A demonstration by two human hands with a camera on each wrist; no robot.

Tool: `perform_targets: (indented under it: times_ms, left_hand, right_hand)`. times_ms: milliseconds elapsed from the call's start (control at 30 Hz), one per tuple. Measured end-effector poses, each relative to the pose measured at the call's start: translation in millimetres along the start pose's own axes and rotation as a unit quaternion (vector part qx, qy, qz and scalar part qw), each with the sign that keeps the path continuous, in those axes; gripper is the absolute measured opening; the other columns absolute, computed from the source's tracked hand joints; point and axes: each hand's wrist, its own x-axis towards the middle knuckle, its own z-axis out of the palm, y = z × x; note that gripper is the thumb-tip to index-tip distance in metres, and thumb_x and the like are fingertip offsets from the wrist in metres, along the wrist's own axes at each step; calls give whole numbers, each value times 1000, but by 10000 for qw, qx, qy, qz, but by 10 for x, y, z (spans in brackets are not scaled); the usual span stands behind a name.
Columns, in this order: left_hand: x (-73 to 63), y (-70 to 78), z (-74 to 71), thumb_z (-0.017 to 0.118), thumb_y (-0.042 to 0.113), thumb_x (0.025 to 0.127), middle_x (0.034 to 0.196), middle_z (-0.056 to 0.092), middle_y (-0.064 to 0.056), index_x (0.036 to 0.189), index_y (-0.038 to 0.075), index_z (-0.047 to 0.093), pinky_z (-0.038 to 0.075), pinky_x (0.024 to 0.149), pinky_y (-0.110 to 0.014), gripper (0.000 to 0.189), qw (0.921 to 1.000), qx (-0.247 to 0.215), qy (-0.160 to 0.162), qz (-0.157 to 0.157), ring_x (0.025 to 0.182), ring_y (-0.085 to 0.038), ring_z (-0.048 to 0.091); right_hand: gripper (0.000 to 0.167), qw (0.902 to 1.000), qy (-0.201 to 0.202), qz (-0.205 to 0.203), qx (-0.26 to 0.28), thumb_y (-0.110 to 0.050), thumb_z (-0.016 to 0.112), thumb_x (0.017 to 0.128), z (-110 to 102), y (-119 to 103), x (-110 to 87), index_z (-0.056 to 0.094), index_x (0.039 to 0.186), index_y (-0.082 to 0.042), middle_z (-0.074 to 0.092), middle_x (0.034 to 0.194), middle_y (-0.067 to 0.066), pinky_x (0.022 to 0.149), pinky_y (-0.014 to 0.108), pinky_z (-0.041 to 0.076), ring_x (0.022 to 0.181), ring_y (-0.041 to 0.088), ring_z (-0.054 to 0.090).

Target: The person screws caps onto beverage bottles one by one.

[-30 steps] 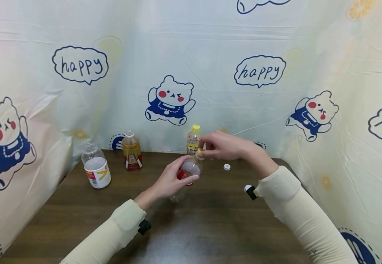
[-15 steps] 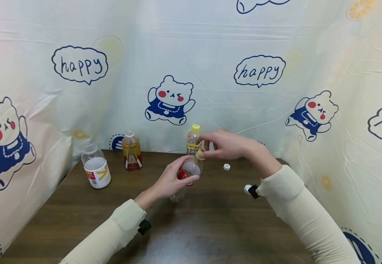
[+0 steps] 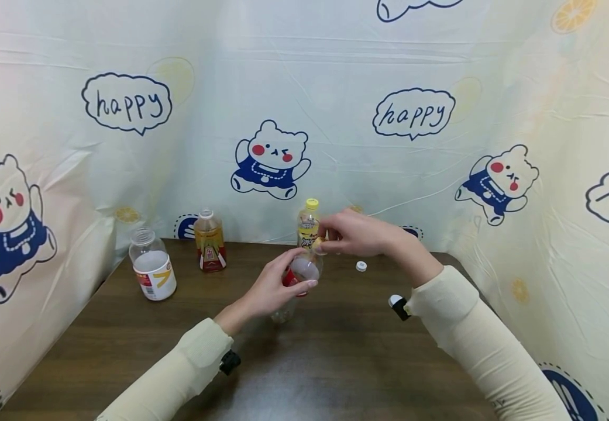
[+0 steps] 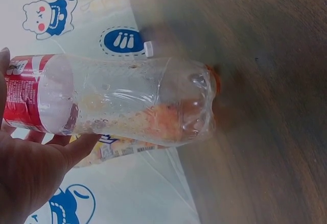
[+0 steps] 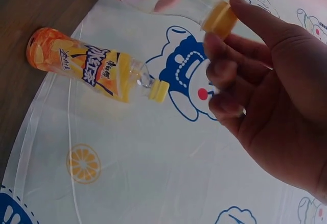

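My left hand (image 3: 269, 285) holds a clear plastic bottle (image 4: 122, 96) with a red label, fingers and thumb wrapped around its label area. In the left wrist view the bottle's lower part is see-through and looks empty apart from droplets. At the bottle's mouth, my right hand (image 3: 359, 233) pinches a yellow-orange cap (image 5: 219, 20) between thumb and index finger, its other fingers curled below. The cap sits on the neck in the right wrist view. Just behind stands a yellow-labelled drink bottle (image 5: 94, 71) with a yellow cap, partly hidden by my hands in the head view.
A wide-mouthed clear jar (image 3: 154, 275) with a white label stands at the table's left, beside an amber bottle (image 3: 210, 242). One small white cap (image 3: 361, 266) lies right of my hands, and another white lid (image 3: 395, 300) is partly covered by my right wrist camera. A printed curtain (image 3: 336, 105) surrounds the table (image 3: 336, 362).
My right hand has turned slightly at the cap, shifting a little right and then back, its fingers drawing closer together. My left hand and the bottle have stayed in place.
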Motion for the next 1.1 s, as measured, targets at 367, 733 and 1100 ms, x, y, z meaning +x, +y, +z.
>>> perform_targets:
  times_ms: [367, 733, 1100]
  left_hand:
    - [7, -18, 8, 78, 46, 89, 146, 54, -1, 150, 23, 46, 54, 101, -47, 72, 10000, -60, -18, 56, 124, -21, 57]
    - [-4, -7, 13, 79, 45, 89, 146, 54, -2, 150, 24, 46, 54, 100, -47, 73, 10000, -83, -32, 37, 124, -22, 57]
    - [-5, -20, 28, 79, 46, 88, 147, 53, 1, 149, 27, 45, 54, 101, -46, 72, 10000, -68, -27, 66, 125, -20, 57]
  right_hand:
    - [33, 9989, 125, 144, -428, -45, 64, 100, -27, -7, -40, 70, 123, -22, 68, 90, -8, 66, 31, 50, 72, 13, 59]
    - [25, 9992, -209, -339, 53, -30, 72, 98, -42, 20, -38, 70, 119, -17, 68, 96, -6, 72, 30, 55, 78, 15, 62]
    - [23, 9997, 86, 173, -177, -38, 67, 100, -22, -28, -11, 77, 96, -18, 65, 69, -5, 59, 30, 50, 61, 13, 58]
